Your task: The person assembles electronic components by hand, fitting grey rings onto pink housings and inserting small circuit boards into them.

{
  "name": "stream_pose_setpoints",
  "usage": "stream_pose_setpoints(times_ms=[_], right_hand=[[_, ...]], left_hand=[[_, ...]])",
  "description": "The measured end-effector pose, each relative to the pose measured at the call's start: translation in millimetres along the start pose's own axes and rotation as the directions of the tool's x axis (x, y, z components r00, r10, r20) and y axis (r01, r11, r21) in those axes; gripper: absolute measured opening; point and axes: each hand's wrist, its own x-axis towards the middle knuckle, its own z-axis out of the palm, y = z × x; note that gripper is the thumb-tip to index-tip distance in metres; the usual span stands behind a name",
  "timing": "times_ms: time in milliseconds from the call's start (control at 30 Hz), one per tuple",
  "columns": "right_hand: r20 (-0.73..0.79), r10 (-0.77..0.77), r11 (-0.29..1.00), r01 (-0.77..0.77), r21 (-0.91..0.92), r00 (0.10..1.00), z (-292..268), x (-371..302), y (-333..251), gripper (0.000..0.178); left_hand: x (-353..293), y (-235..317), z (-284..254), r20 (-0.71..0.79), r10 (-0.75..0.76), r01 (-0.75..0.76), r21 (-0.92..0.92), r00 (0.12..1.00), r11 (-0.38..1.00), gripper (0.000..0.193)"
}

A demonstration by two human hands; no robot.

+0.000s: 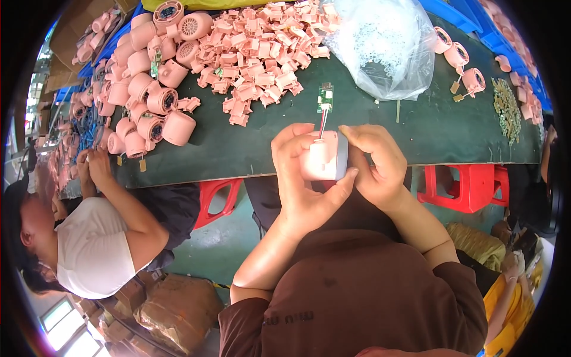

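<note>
Both hands are closed round a pink plastic housing (316,163) with a grey band on its right side, held just over the table's near edge. My left hand (296,193) wraps its left side, thumb along the lower edge. On the grey side rest the thumb and fingers of my right hand (379,166); some of those fingertips are hidden. Thin red, white and dark wires (323,124) run up from the housing to a small green circuit board (325,98), which points away from me over the table.
Small pink plastic parts (256,53) lie heaped ahead, with round pink housings (160,101) piled at left. A clear bag (386,53) holds small translucent pieces. More housings (457,55) and small boards (505,110) lie right. Red stools (461,187) flank me; a person in white (95,247) works at left.
</note>
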Motion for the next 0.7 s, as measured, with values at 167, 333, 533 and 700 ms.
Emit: stream_pose_setpoints(times_ms=[167,333,533,700], right_hand=[[-0.001,-0.015,1.0,0.015,-0.02,1.0,-2.2,1.8,-1.4,0.027],[0.0,-0.03,1.0,0.03,-0.002,1.0,-2.5,2.1,-0.6,0.026],[0.032,-0.028,1.0,0.028,-0.006,0.999,-3.9,1.0,-2.3,0.029],[-0.028,0.0,1.0,0.0,-0.001,1.0,0.8,-4.1,-4.2,0.03]], left_hand=[[2.2,0.3,-2.1,0.003,0.02,-0.02,0.034,1.0,0.999,0.072],[4.1,0.8,-1.4,0.02,0.05,-0.05,0.016,0.999,0.999,0.073],[2.4,0.6,-1.0,0.03,0.057,-0.057,0.004,0.998,0.998,0.07],[0.6,-0.5,2.3,-0.041,0.059,-0.06,-0.024,0.997,0.998,0.066]])
